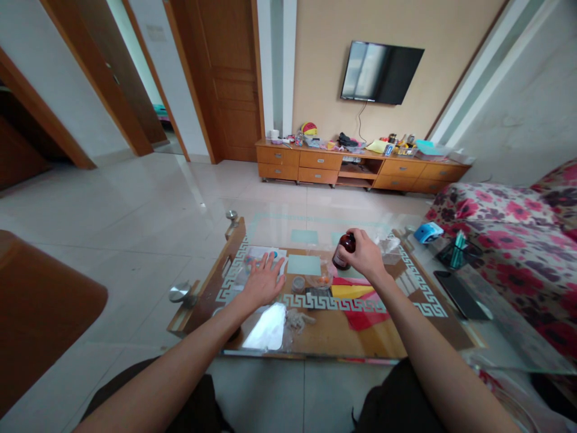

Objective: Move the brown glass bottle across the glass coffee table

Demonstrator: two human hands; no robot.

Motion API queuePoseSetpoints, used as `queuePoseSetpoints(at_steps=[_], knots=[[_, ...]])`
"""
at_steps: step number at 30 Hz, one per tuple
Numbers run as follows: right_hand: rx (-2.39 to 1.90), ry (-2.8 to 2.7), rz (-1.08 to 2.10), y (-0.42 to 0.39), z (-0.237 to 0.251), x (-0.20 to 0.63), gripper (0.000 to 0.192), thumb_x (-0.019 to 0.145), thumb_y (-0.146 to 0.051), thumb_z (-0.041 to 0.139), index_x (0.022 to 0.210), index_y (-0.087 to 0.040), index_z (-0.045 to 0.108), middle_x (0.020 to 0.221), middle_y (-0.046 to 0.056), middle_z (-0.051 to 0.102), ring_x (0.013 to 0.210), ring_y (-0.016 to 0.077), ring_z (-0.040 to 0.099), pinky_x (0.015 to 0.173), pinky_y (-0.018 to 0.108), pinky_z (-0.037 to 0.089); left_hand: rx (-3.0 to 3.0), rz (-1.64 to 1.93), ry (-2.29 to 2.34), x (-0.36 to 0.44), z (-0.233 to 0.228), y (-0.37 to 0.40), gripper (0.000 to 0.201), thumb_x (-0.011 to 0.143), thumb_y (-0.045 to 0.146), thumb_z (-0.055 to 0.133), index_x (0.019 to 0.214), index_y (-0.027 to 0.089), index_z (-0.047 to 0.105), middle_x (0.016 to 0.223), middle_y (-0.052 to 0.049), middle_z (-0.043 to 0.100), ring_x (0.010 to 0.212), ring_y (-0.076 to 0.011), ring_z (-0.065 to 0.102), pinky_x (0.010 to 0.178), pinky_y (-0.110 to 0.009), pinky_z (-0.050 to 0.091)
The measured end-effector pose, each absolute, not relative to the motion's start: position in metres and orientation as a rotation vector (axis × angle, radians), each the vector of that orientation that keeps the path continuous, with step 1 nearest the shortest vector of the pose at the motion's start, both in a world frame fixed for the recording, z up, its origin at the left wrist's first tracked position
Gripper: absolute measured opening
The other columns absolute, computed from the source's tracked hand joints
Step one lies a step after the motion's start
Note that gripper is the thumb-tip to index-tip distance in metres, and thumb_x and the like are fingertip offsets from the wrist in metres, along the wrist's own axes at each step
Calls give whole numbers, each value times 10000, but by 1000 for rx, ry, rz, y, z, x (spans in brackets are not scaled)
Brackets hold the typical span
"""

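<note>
My right hand (364, 251) is wrapped round a dark brown bottle (342, 254) with a dark cap, above the right half of the glass coffee table (311, 304). The bottle leans slightly; I cannot tell whether its base touches the glass. On the left side of the table, my left hand (262, 279) has its fingers spread, palm down, and holds nothing. White paper (265, 252) with a small blue round spot shows beside its fingertips. Between the hands are a small round clear container (298, 284) and a clear bowl (321, 280) with something orange in it.
Red and yellow sheets (356, 291) and a crumpled pale item (297, 322) show at the table's near part. A black phone-like slab (462, 294), a pen holder (457, 252) and a blue pack (428, 232) lie to the right, near the flowered sofa (505, 240).
</note>
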State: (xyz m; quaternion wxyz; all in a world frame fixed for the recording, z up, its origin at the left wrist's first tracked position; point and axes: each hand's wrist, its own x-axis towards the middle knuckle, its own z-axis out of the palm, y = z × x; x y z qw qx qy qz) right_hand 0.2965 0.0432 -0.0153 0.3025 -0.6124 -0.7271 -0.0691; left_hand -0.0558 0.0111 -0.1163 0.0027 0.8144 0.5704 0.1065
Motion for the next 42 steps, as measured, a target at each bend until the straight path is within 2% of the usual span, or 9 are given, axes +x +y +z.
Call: queuePoseSetpoints(at_steps=[4,13,27,42], knots=[[-1576,-1900,-113,47,-18,298,391,954,-491,647,1259,-248,612,1241,110,676,1041,312,693,877,431,556,2559,340,1790,-55,-116,11,638,1074,508,378,1665,267,396,1764,-148,303,1648,-384,221,1302,-653,144],[-1514,-1898,-8,50,-24,303,536,925,-451,678,1402,-243,551,1337,120,668,1150,330,687,1007,481,551,2572,312,1805,-54,-118,12,641,1077,510,371,1668,265,384,1765,-145,303,1647,-377,225,1297,-645,162],[-1715,-1756,-105,50,-25,306,616,838,-422,679,1410,-232,556,1252,112,745,1068,357,726,877,464,569,2575,284,1809,-56,-118,12,643,1074,507,389,1672,272,381,1761,-161,305,1648,-384,220,1291,-657,164],[-1664,-1736,-205,53,-32,313,610,851,-410,671,1415,-214,549,1271,130,728,1069,350,702,906,477,560,2560,299,1795,-56,-115,11,647,1078,520,371,1670,258,386,1758,-161,313,1646,-382,225,1299,-658,154]])
